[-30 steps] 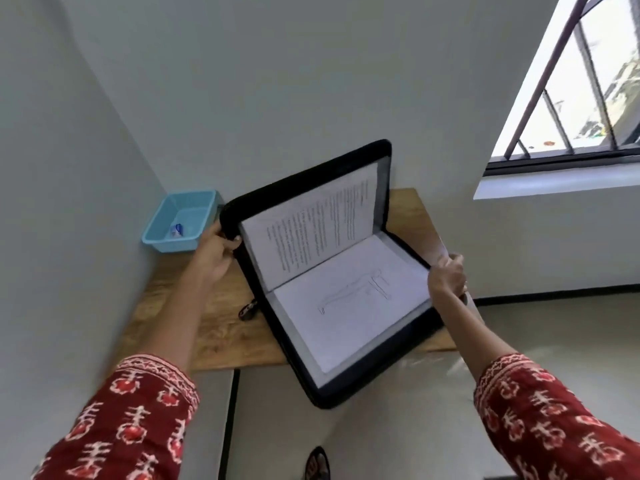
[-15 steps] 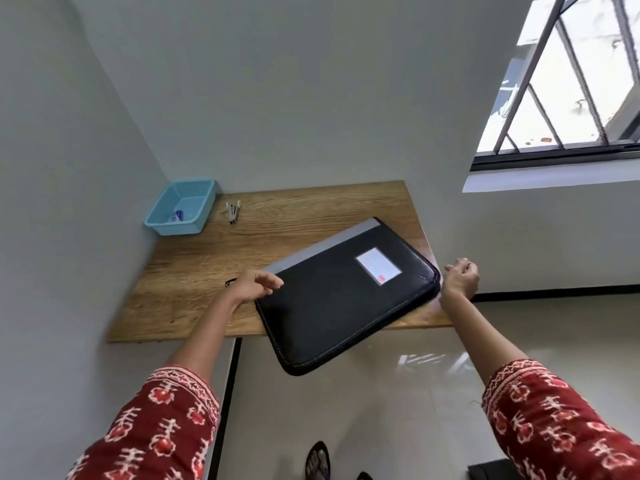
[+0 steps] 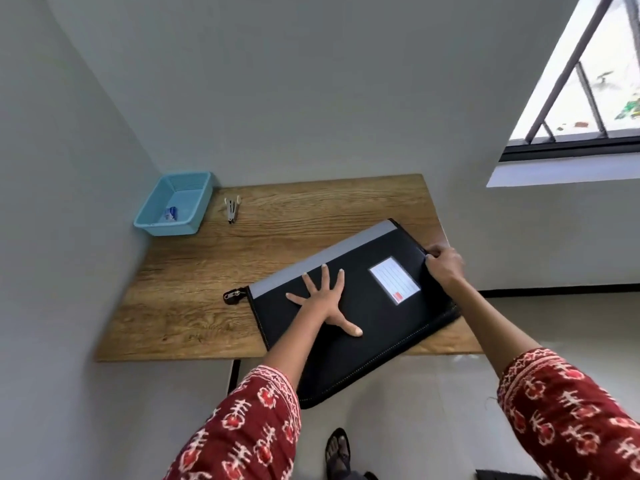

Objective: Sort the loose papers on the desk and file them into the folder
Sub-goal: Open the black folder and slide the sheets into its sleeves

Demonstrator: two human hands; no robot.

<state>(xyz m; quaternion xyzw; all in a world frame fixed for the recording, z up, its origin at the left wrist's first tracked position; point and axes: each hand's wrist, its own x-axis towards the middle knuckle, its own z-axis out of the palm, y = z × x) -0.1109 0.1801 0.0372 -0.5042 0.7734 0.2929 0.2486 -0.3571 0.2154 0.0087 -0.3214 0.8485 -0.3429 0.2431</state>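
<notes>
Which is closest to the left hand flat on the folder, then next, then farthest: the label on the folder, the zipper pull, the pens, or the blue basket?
From the left hand:
1. Label, just right of it on the folder.
2. Zipper pull, left, off the folder's corner.
3. Pens, farther back on the desk.
4. Blue basket, back left corner.

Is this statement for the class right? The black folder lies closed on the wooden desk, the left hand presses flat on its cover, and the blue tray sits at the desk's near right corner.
Not quite. The head view shows the blue tray at the far left corner of the wooden desk, against the wall. The rest holds: the black folder lies closed and the left hand presses flat on its cover.
</notes>
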